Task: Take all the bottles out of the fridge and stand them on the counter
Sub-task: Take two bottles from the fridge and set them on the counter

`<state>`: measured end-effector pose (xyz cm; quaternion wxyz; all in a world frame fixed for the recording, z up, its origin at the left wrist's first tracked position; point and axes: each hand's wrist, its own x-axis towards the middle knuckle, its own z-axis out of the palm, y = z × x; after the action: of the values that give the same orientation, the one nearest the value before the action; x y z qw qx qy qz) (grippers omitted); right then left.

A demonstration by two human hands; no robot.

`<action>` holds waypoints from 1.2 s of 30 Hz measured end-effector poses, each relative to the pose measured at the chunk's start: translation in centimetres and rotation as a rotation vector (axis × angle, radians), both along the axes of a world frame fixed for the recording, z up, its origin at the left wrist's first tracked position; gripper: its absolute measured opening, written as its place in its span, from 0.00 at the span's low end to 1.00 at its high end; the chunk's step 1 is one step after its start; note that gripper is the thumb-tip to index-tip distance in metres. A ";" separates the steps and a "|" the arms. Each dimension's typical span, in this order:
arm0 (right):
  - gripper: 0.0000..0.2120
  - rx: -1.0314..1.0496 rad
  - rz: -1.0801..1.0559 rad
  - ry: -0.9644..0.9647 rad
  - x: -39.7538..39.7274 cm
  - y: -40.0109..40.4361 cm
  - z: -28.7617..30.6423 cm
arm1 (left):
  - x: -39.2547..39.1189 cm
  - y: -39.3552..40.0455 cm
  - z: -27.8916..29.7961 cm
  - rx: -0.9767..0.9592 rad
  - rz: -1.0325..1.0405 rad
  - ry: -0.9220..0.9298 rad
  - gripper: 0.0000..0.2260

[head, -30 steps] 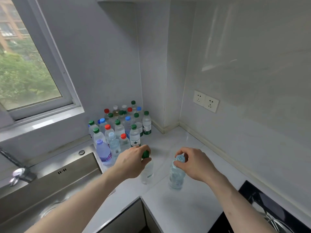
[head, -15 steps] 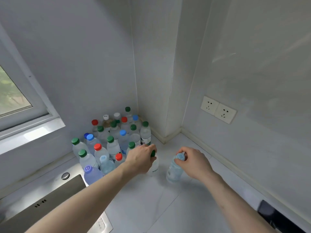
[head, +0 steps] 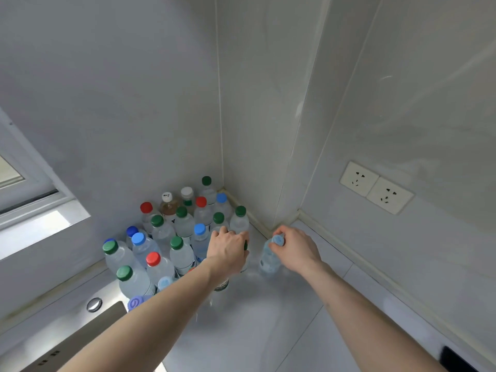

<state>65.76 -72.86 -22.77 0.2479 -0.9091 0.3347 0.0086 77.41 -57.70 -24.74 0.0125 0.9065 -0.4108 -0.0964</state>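
**Q:** What do the two hands hold?

**A:** The left hand [head: 228, 251] is curled over the top of a green-capped bottle [head: 222, 284], fingers wrapped round its cap and neck; only a sliver of cap and the lower label show under the wrist. The right hand [head: 295, 249] pinches the pale blue cap of a clear water bottle [head: 268, 260], which appears to stand upright on the white surface [head: 268, 331].

**Q:** Where are the two bottles?

**A:** Side by side but apart, near the corner where the walls meet. The green-capped one sits at the right edge of the cluster of bottles [head: 171, 242]; the pale-capped one stands just to its right, alone.

**Q:** And the cluster?

**A:** Around twenty plastic bottles stand packed together on the surface against the back wall, capped in green, red, blue and white. One with a white cap [head: 167, 196] holds brownish liquid; the others look clear. A bottle with a purple cap [head: 135, 302] is at the front, partly hidden by the left forearm.

**Q:** What surrounds them?

**A:** A steel sink [head: 88, 342] at lower left with a round metal fitting [head: 94, 304] on its rim, a window frame [head: 35, 200] at left, a double wall socket [head: 375, 187] at right, and a dark object [head: 456, 362] cut off by the lower right corner.
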 end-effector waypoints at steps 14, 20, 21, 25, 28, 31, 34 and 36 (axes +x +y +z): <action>0.10 -0.038 0.059 0.029 5.4 1.3 -2.0 | 1.9 0.1 0.2 0.042 0.028 0.007 0.17; 0.14 0.021 0.074 0.048 4.0 1.9 -1.0 | 1.3 1.1 1.5 -0.051 0.031 0.014 0.19; 0.16 0.030 0.072 0.049 3.3 1.8 -0.7 | 1.0 1.4 1.9 -0.085 0.027 0.017 0.19; 0.26 0.079 0.019 0.004 -0.3 2.2 1.4 | -0.7 2.6 3.6 -0.269 0.004 0.059 0.17; 0.24 0.138 -0.055 -0.103 -4.7 3.0 3.0 | -3.1 3.2 5.3 -0.362 -0.040 0.107 0.16; 0.20 0.213 -0.141 -0.219 -10.3 4.2 4.6 | -6.2 3.7 6.9 -0.459 -0.114 0.175 0.15; 0.18 0.249 -0.268 -0.316 -17.4 5.9 6.4 | -10.6 3.6 8.4 -0.550 -0.216 0.235 0.13; 0.18 0.255 -0.352 -0.375 -21.9 7.3 6.9 | -13.7 3.6 9.1 -0.580 -0.281 0.283 0.13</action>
<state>43.83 -65.57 -15.83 0.4155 -0.7843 0.4318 -0.1608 63.69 -54.15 -15.63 0.3127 0.7775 -0.5361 -0.1011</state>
